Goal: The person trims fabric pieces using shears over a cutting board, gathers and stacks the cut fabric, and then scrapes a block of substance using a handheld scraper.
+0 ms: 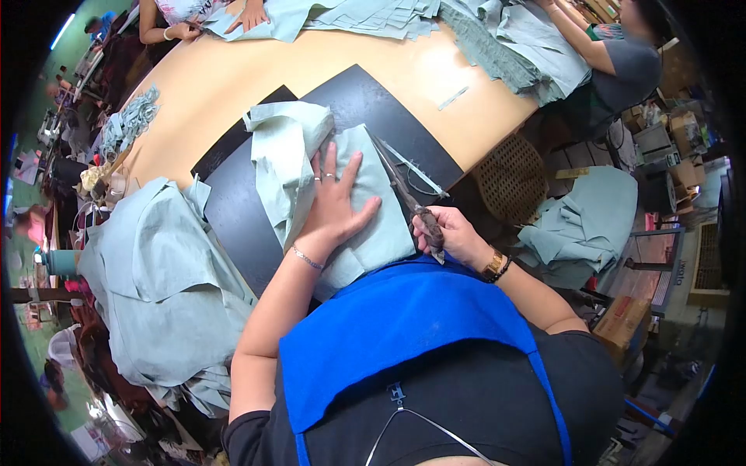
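Fingers spread, my left hand [336, 198] presses flat on a folded piece of pale green fabric [377, 225]. A loose, rumpled fold of the same cloth rises along the left of that hand. My right hand [452, 237] is closed around the wrapped handles of a pair of scissors [399, 182]. The long blades point away from me along the fabric's right edge. Whether the blades are apart is hard to make out. Beneath the cloth lies a dark board [365, 97], and a narrow fabric strip [423, 172] rests on it, right of the scissors.
Piled green cloth [159, 287] hangs at my left, and another heap [587, 221] sits at my right near a woven seat [509, 179]. Across the wooden table [256, 70], two people handle stacked fabric pieces [528, 58]. Scraps [132, 120] lie at the table's left edge.
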`<state>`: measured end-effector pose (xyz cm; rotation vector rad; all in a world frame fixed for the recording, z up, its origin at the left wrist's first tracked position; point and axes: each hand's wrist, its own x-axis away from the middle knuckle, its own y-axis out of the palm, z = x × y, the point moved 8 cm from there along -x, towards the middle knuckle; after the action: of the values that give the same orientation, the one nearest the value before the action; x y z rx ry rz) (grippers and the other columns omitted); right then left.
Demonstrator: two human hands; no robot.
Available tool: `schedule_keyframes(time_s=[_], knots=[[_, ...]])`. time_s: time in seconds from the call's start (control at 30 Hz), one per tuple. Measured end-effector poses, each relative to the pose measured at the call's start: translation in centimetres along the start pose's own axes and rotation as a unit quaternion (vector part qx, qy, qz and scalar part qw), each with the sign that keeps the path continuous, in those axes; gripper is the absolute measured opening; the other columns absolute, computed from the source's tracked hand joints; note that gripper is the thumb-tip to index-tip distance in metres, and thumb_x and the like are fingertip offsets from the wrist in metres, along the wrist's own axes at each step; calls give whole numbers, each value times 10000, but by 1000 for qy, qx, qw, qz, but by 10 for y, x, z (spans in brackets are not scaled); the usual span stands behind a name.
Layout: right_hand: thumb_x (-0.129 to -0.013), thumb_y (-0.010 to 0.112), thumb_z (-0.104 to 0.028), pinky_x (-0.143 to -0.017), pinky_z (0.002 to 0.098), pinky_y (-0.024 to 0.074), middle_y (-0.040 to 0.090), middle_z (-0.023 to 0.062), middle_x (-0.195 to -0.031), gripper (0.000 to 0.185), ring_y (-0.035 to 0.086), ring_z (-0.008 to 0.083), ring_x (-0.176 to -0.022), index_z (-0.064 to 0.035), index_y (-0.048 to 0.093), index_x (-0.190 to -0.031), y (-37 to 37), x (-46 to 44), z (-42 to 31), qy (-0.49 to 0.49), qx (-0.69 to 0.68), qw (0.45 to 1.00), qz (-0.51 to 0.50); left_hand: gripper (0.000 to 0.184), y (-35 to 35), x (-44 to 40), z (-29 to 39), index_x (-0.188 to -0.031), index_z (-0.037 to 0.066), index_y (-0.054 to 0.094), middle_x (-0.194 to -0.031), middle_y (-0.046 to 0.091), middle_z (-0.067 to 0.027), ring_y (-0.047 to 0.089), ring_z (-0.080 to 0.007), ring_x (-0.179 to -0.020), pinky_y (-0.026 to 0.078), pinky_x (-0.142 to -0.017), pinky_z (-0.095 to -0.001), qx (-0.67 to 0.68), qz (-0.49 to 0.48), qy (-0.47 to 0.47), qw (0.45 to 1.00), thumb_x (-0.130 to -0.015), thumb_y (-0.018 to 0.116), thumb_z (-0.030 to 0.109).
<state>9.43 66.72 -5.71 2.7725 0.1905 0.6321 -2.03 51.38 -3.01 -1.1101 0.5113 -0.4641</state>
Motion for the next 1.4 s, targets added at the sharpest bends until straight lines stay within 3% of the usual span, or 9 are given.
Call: schedule_keyframes(time_s=[0.77, 0.93, 1.03, 1.13, 1.23, 1.27, 1.33, 1.37, 1.4], knots=[[-932, 610, -252, -575, 225, 504, 609, 14, -784, 229, 599, 81, -638, -25, 633, -952, -6, -12, -2, 3, -7, 1000, -5, 765, -2, 14, 10, -1451, 233, 371, -1543, 149, -217, 89, -486, -1408, 158, -1123, -587, -32, -20, 10, 999, -795, 595, 557], [-949, 575, -206, -579, 221, 495, 607, 18, -779, 210, 597, 80, -643, -4, 617, -988, -7, -12, -1, 0, 0, 1000, -17, 725, -3, 22, 12, -1445, 208, 383, -1536, 158, -227, 113, -468, -1411, 163, -1133, -555, 29, -16, 23, 999, -820, 634, 475], [-949, 563, -204, -572, 237, 500, 607, 28, -773, 193, 595, 95, -633, -16, 604, -966, -11, -11, 6, 9, -64, 998, -4, 540, -9, 26, 8, -1309, 148, 536, -1422, 380, -210, 355, -411, -1318, 289, -1108, -475, 118, -27, 50, 991, -784, 659, 169], [-924, 595, -197, -548, 233, 501, 611, 31, -725, 180, 598, 98, -607, -17, 609, -924, -20, -13, 18, -6, -57, 998, -3, 564, -19, 33, -4, -1257, 153, 583, -1302, 518, -169, 510, -344, -1187, 358, -1068, -414, 94, -131, 27, 987, -738, 548, -64], [-911, 607, -164, -550, 220, 502, 618, 34, -732, 146, 603, 88, -605, -18, 613, -895, -19, -9, 14, -21, -67, 997, -26, 485, -49, 49, -52, -1248, 150, 593, -1245, 579, -134, 531, -317, -1169, 375, -1050, -385, 129, -55, 66, 988, -810, 506, -38], [-908, 615, -157, -561, 212, 504, 628, 38, -750, 147, 607, 77, -621, -11, 618, -902, -19, -7, 10, -28, -57, 998, -28, 369, -45, 64, -106, -1214, 155, 624, -1185, 628, -117, 544, -294, -1162, 364, -1056, -374, -125, -13, 120, 985, -889, 472, 66], [-912, 613, -173, -561, 210, 503, 632, 39, -752, 167, 606, 76, -621, -7, 622, -911, -22, -3, 6, -34, -10, 999, -28, 324, -133, 86, -154, -1170, 137, 654, -1200, 638, -84, 544, -222, -1163, 334, -1074, -373, -76, -106, -219, 967, -947, 463, 273], [-914, 612, -181, -562, 210, 502, 634, 39, -753, 177, 606, 76, -620, -5, 624, -916, -24, -1, 3, -36, 14, 999, -28, 354, -171, 105, -178, -1166, 75, 642, -1222, 621, -114, 545, -238, -1157, 352, -1052, -368, -194, -145, -272, 931, -950, 459, 288], [-913, 615, -169, -561, 206, 493, 633, 35, -729, 173, 601, 72, -612, 2, 640, -927, -26, 3, -3, -37, 48, 998, -17, 389, -208, 141, -235, -1186, 32, 614, -1241, 597, -166, 539, -264, -1160, 360, -1038, -361, -53, 81, -293, 951, -951, 449, 294]])
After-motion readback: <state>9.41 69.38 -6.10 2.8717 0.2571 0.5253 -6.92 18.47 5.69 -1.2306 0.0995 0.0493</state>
